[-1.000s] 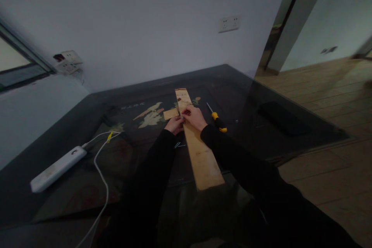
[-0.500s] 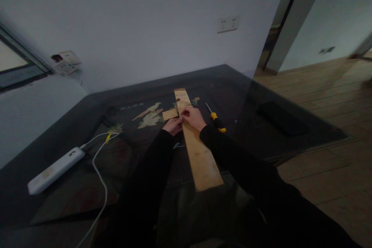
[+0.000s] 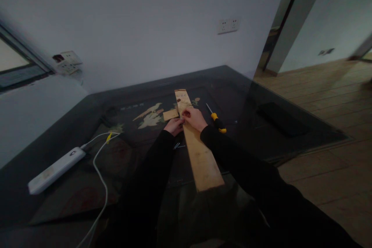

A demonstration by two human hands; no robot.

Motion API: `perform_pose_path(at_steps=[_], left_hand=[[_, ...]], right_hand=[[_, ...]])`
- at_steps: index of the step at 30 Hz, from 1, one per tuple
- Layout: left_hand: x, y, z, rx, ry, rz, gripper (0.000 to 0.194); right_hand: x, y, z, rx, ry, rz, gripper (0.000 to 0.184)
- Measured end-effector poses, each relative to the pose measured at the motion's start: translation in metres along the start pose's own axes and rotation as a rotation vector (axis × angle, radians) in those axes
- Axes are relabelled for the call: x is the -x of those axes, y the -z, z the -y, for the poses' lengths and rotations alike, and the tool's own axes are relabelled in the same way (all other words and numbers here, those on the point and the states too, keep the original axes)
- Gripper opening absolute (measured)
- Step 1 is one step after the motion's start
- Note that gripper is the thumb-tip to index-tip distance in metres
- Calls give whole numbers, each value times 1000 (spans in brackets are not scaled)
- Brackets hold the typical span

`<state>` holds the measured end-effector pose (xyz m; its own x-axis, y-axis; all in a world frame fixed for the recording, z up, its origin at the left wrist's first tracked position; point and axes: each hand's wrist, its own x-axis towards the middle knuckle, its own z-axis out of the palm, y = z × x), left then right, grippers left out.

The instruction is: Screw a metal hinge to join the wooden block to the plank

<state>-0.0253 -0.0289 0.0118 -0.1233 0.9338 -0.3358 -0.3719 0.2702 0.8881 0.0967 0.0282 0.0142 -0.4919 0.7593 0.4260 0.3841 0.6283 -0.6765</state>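
A long wooden board (image 3: 200, 155) lies lengthwise on the dark table, its near end toward me. Over the board's middle, my right hand (image 3: 194, 118) pinches a tiny thing, too small to name, at the left edge. My left hand (image 3: 174, 126) is closed against that same edge, its fingertips meeting those of the right; what they hold is hidden. Just beyond the left hand lies a small wooden block (image 3: 170, 114), close beside the board. A screwdriver (image 3: 217, 121) with a yellow and black handle rests right of the board. Several thin metal pieces (image 3: 178, 146), perhaps screws or nails, lie left of it.
A white power strip (image 3: 56, 170) with a white cable (image 3: 102, 178) takes up the table's left side. At the right lies a dark flat object (image 3: 283, 119). The wall behind carries a socket plate (image 3: 228, 26).
Both hands stay at the same spot on the board, with only slight finger movement. The view shifts a little; the board, block and screwdriver have not moved.
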Motion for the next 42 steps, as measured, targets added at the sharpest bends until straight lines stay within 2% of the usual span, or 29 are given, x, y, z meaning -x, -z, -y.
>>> perform_pose_path(at_steps=[3,7,10,12,14,16,19,23,27,31,35,38,42], left_hand=[[2,-2,-1,-8,5,-19,13],[2,-3,-3,-16,14,-15,11],[1,-2,-5,-43,33,-26,9],[0,-2,-6,-62,38,-34,11],[1,-2,-7,-79,38,-38,13],[1,-2,-7,-92,34,-45,12],[1,-2,-8,-119,35,-53,11],[-1,-3,-7,-201,30,-88,9],[-3,-2,-7,-237,14,-100,7],[-2,1,-7,-206,16,-67,8],[-2,2,-6,-191,6,-64,7],[-1,2,-6,-212,9,-91,8],[1,1,-7,-239,11,-98,7]], right_hand=[[-1,-1,1,-11,-6,16,9],[-1,10,6,29,10,19,28],[12,38,6,132,48,-18,31],[30,61,2,288,58,-56,27],[53,81,-6,527,-15,-89,30],[74,93,-14,682,-126,-57,42],[91,95,-22,739,-222,17,53],[91,84,-19,715,-261,85,62],[89,80,-13,693,-281,115,58],[87,88,-8,625,-286,46,50],[69,104,4,436,-144,-153,44],[44,117,15,164,-13,-315,38],[7,119,17,-346,-1,-453,35]])
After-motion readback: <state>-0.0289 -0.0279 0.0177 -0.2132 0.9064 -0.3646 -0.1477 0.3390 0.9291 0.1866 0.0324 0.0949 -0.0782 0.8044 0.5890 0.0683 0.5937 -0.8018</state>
